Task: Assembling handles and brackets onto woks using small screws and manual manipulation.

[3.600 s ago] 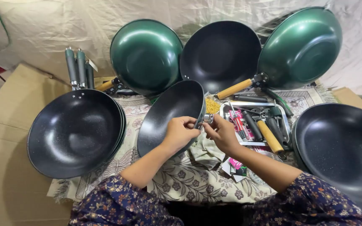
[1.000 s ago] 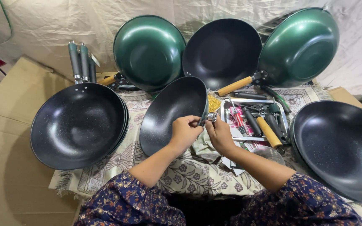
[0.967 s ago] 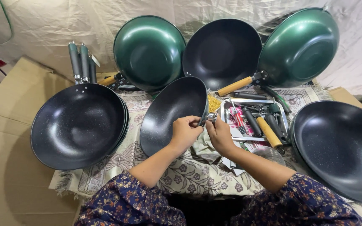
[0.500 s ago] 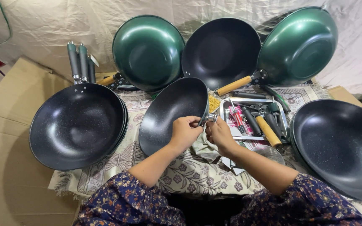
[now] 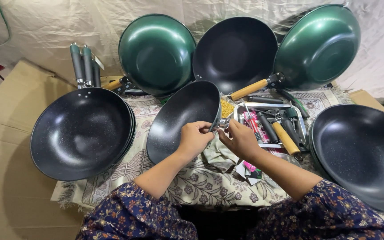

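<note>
2 hands meet at the centre of the frame on the rim of a tilted dark pan (image 5: pixel 181 120). The left hand (image 5: pixel 195 138) is closed on that rim, and the right hand (image 5: pixel 241 138) pinches a small metal fitting (image 5: pixel 223 123) against it; what the fitting is cannot be told. Compared with 3.6 s ago, the hands and pan sit at the same spot with the same grip, and only the view has shifted a little, so the work at the rim looks like fine, steady fiddling, not a move to a new step. Just right of the hands lies a tray (image 5: pixel 238 116) of tools, with a wooden handle (image 5: pixel 285 138) in it. At left rests a stack of dark pans (image 5: pixel 81 133), at right another dark pan (image 5: pixel 361 153), and along the top 2 green pans (image 5: pixel 156 53) flank a black one (image 5: pixel 235 53). All rests on a patterned cloth (image 5: pixel 201 182).
</note>
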